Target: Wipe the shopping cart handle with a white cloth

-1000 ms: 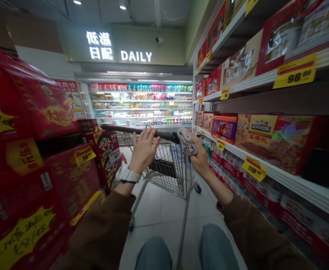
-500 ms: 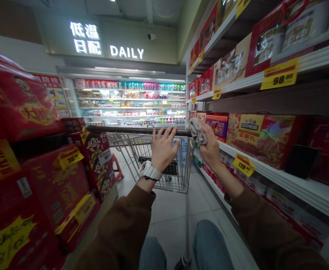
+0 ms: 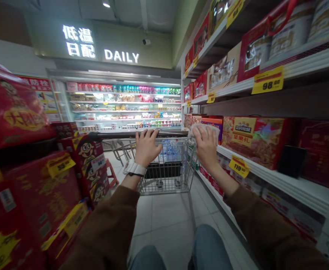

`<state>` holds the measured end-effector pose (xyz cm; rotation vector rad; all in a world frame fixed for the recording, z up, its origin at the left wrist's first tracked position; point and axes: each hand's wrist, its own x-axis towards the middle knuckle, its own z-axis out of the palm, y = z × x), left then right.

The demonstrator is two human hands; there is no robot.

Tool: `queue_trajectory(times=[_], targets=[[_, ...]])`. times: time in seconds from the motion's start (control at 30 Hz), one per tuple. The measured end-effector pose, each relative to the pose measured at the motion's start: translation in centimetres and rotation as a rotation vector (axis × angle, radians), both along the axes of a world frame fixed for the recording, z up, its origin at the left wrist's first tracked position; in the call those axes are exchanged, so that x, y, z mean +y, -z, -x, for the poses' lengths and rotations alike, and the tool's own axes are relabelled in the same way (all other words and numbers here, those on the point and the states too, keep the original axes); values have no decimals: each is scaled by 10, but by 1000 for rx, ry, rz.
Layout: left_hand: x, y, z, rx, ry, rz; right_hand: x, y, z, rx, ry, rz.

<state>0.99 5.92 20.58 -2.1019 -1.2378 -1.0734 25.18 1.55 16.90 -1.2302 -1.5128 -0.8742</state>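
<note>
Metal cart (image 3: 164,180) at centre, just ahead of the near knees (image 3: 210,247). Dark handle (image 3: 174,134) across the near top of the cart, running left to right, roughly level. Left hand (image 3: 147,150): laid over the middle part of the handle, fingers across the top; cannot tell whether closed around underneath. White watch (image 3: 136,168) on the left wrist. Right hand (image 3: 206,148): grasping a pale cloth (image 3: 216,132), set over the right end of the handle; cloth partly hidden by the fingers. At left: stacked red boxes (image 3: 44,195) with yellow labels (image 3: 61,165). At right: white shelf (image 3: 290,184) with gift boxes (image 3: 251,140), yellow tag (image 3: 239,166) reading 119.00, and dark flat object (image 3: 291,161). At far side: lit chiller (image 3: 125,101) beneath a DAILY sign (image 3: 121,56).
</note>
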Motion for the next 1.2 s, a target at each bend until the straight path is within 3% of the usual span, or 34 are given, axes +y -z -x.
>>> queue_trajectory(times=[0.13, 0.23, 0.37, 0.47, 0.53, 0.67, 0.8, 0.9, 1.03, 1.1, 1.2], targets=[[-3, 4, -18, -17, 14, -53, 13, -6, 15, -67, -90, 41], [-7, 5, -24, 0, 26, -56, 14, -6, -12, -125, -124, 33], [-9, 7, -33, -9, 24, -72, 15, 0, -40, 16, -33, -75], [-10, 8, -43, -26, 12, -75, 20, 4, -22, 69, -25, -113], [-10, 9, -43, -8, 24, -75, 21, 5, -6, -27, -78, -73], [-12, 9, -10, 24, 16, -85, 16, 8, -14, -173, -141, -7], [-12, 13, 44, -70, -142, -106, 20, 15, -30, 17, -52, -97], [-11, 16, 61, -91, -156, -91, 31, 18, 0, 120, -41, -153], [-11, 18, 56, -109, -161, -98, 38, 15, 59, 33, -122, -140], [-13, 17, 60, -86, -151, -96, 37, 12, 69, -24, -158, -116], [-15, 12, 81, -79, -186, -112, 35, 6, 56, 62, -141, -149]])
